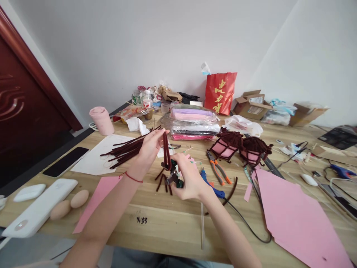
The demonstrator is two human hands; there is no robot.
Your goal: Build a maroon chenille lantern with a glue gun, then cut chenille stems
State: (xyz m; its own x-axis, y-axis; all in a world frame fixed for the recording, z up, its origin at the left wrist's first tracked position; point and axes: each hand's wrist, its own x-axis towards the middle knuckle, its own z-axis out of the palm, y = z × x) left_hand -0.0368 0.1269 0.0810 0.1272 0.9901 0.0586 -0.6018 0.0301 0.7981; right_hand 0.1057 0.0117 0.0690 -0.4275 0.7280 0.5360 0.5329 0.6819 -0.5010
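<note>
Broadly, a wooden table (173,227) carries the clutter: a pink sheet (295,216) at the right, 2 brown-roofed lanterns (240,147) beyond it, and a sheaf of brown stems (125,149) lying left of centre. Closer, the left hand (149,149) is closed, pinching a bent brown stem (166,150) near its top; its long axis stands nearly upright. Just right and lower, the right hand (188,178) grips dark cutters (174,175), closed round the handles, whose head meets the stem's lower end. Short cut pieces (163,183) lie on the table beneath. Orange pliers (219,169) rest nearby, right of both hands.
</note>
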